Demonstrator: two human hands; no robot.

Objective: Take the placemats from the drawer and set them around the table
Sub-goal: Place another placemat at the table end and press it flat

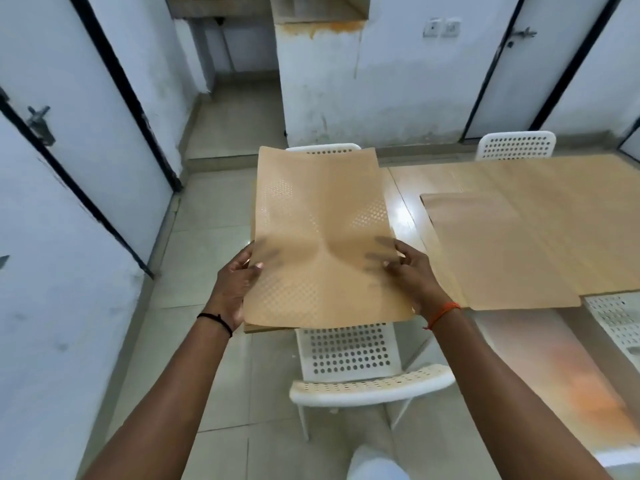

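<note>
I hold a thin tan placemat (318, 216) with a dotted pattern by both side edges, above the left end of the light wooden table (408, 209). My left hand (239, 282) grips its left edge and my right hand (415, 275) grips its right edge. The mat bends in the middle and hides the table's left end beneath it. A second tan placemat (498, 251) lies flat on the table to the right, reaching the near edge.
A white perforated chair (349, 358) stands right below my hands at the table's near side. Two more white chairs (516, 145) stand on the far side, another (616, 317) at the right. Closed doors line the left wall (69, 168).
</note>
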